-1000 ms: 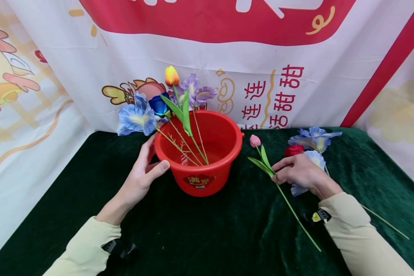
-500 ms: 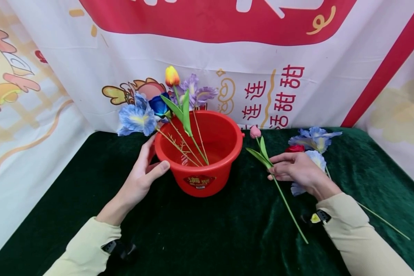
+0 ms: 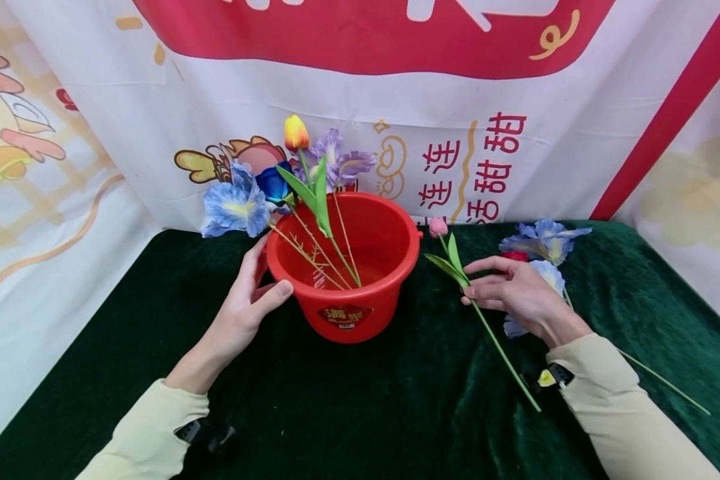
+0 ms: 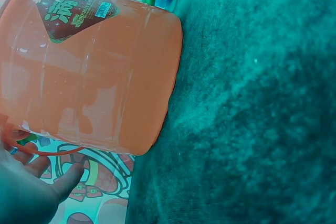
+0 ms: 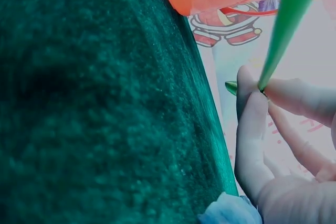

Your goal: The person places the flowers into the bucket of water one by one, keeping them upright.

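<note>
One pink tulip (image 3: 454,255) has shifted slightly toward the red bucket (image 3: 384,310) over the last second, its stem pinched between your right hand's (image 3: 525,300) thumb and fingers; it seems under control, though outside the bucket. Whether the stem end touches the green cloth (image 3: 336,407) isn't clear. Your left hand (image 3: 243,303) has its fingers spread beside the bucket, thumb at the rim. Inside, a yellow-orange tulip (image 3: 297,133), blue rose (image 3: 274,185), pale blue iris (image 3: 235,208) and purple iris (image 3: 336,163) lean toward the back and left.
</note>
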`<action>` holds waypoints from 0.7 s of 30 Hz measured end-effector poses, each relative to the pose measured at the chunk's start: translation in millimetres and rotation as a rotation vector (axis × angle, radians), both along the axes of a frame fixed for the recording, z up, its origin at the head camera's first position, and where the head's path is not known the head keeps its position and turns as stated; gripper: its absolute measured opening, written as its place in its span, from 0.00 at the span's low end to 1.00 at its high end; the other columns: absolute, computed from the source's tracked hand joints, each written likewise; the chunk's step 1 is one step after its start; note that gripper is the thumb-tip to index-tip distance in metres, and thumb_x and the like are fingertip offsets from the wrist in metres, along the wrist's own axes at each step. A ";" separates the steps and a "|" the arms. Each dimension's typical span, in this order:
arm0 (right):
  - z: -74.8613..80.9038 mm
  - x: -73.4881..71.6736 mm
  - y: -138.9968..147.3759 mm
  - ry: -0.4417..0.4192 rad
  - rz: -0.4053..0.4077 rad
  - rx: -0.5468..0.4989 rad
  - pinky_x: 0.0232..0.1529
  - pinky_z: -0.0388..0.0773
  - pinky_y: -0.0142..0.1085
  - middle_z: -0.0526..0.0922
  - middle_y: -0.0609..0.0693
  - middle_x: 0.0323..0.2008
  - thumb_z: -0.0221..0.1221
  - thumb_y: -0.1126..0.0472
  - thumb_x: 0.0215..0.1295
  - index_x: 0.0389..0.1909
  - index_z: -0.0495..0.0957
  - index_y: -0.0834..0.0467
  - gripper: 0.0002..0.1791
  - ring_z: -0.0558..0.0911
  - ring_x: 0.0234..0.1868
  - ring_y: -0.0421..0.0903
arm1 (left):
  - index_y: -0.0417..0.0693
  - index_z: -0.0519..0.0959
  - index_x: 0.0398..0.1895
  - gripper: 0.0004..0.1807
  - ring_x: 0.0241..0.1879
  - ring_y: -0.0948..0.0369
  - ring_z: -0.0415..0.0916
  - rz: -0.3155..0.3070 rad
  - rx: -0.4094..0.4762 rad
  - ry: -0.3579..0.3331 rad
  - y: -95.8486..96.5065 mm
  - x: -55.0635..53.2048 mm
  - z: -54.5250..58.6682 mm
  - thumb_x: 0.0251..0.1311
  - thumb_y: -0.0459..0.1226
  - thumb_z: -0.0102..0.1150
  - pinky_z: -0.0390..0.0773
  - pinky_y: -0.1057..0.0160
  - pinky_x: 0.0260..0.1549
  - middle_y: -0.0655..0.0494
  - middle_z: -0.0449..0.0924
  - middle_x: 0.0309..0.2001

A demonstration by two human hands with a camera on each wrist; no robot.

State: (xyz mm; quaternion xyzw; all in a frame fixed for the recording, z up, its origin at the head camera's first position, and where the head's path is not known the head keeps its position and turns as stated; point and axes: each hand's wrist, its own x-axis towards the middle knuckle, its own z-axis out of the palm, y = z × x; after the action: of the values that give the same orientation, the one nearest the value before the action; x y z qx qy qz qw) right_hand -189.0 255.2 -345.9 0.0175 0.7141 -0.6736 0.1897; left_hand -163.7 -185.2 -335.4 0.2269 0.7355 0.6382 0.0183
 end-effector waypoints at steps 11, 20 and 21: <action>4.4 0.7 -3.8 -0.019 -0.034 0.018 0.54 0.88 0.38 0.92 0.49 0.43 0.61 0.67 0.76 0.74 0.69 0.64 0.28 0.92 0.45 0.43 | 0.64 0.42 0.87 0.39 0.82 0.49 0.53 0.004 -0.006 -0.004 -0.6 0.6 0.3 0.81 0.39 0.46 0.77 0.71 0.65 0.57 0.48 0.85; 14.1 1.4 -11.4 -0.022 -0.066 0.051 0.55 0.88 0.39 0.91 0.47 0.43 0.63 0.66 0.75 0.74 0.69 0.61 0.29 0.92 0.45 0.43 | 0.63 0.42 0.87 0.39 0.82 0.50 0.53 0.000 -0.005 -0.009 -0.4 0.8 0.2 0.81 0.39 0.46 0.76 0.71 0.65 0.57 0.48 0.85; 15.8 1.5 -12.8 -0.021 -0.068 0.050 0.55 0.88 0.39 0.92 0.47 0.43 0.63 0.66 0.75 0.74 0.70 0.61 0.29 0.92 0.45 0.43 | 0.63 0.42 0.87 0.39 0.82 0.50 0.53 0.001 -0.004 -0.011 -0.4 0.9 0.3 0.81 0.39 0.46 0.77 0.71 0.65 0.57 0.48 0.85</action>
State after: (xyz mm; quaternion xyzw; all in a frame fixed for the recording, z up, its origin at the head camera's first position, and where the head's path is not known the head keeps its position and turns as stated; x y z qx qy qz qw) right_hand -187.6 242.4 -330.1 0.0538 0.7277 -0.6614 0.1737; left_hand -162.8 -185.6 -335.1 0.2230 0.7366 0.6381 0.0227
